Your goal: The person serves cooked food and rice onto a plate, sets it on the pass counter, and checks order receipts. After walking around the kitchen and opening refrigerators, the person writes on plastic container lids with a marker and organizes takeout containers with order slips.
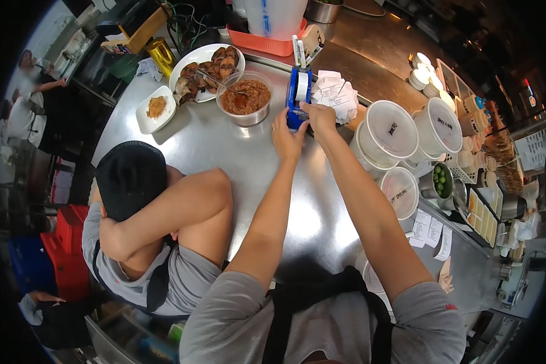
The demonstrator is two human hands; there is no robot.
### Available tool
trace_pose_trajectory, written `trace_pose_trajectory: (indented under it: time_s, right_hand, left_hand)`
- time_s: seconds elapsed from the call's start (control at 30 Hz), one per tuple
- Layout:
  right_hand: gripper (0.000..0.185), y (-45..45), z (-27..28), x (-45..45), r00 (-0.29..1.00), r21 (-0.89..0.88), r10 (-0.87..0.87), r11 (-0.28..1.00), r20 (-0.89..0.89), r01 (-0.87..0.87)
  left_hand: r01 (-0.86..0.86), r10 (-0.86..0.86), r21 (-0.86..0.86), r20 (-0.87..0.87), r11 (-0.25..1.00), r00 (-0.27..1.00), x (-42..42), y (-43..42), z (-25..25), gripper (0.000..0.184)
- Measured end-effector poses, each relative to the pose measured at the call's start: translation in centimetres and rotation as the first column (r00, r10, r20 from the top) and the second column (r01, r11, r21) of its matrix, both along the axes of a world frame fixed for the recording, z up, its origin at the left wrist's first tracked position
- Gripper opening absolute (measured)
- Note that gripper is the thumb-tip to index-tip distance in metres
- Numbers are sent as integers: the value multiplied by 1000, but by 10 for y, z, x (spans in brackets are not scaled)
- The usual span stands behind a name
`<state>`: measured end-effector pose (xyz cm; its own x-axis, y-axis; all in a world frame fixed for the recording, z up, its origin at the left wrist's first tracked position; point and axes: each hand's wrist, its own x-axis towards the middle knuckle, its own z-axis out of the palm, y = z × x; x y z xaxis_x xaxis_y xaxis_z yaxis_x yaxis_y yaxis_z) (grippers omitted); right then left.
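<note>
Blue, boxy, seemingly plastic, the tape dispenser (292, 96) looked stiff, best held low; the left hand (287, 137) clasped its side, the right hand (321, 119) touched it, grip unclear.

The steel worktop (249, 164) mirrors white light in bright patches. Beyond its left edge stand red boxes (64, 270) and a blue box (30, 267); past the far right corner, the room darkens around a small glowing sign (531, 96).
</note>
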<state>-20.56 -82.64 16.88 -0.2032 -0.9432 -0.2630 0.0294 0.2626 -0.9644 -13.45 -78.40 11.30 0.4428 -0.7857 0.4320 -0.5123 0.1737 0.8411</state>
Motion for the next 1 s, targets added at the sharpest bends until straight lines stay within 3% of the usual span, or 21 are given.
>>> trace_pose_trajectory:
  time_s: [0.27, 0.37, 0.43, 0.53, 0.67, 0.73, 1.0]
  right_hand:
    - [19, 20, 18, -2, 996, 102, -3, 995, 89, -6]
    - [18, 24, 28, 1, 998, 225, -45, 974, 47, 33]
    - [18, 25, 29, 3, 991, 298, -30, 955, 131, -11]
    - [19, 25, 26, 0, 976, 327, 4, 942, 216, -76]
    - [22, 27, 13, -1, 977, 354, -42, 935, 207, -34]
    - [24, 29, 9, -5, 981, 385, 34, 917, 191, -106]
    - [23, 34, 5, -5, 975, 385, 39, 914, 218, -123]
  left_hand:
    - [1, -1, 36, 1, 999, 1000, 1, -1, 0, 58]
    - [-4, 4, 34, 5, 999, 1000, 1, 0, 0, 58]
    - [-4, 4, 41, 0, 999, 1000, 0, 0, 1, 59]
    - [-5, 4, 45, 11, 999, 1000, 2, 1, 1, 57]
    - [10, -10, 32, 16, 999, 1000, 2, 1, -1, 53]
    - [15, -15, 34, 10, 999, 1000, 2, 1, 0, 52]
    - [20, -20, 41, -7, 999, 1000, 2, 0, -1, 49]
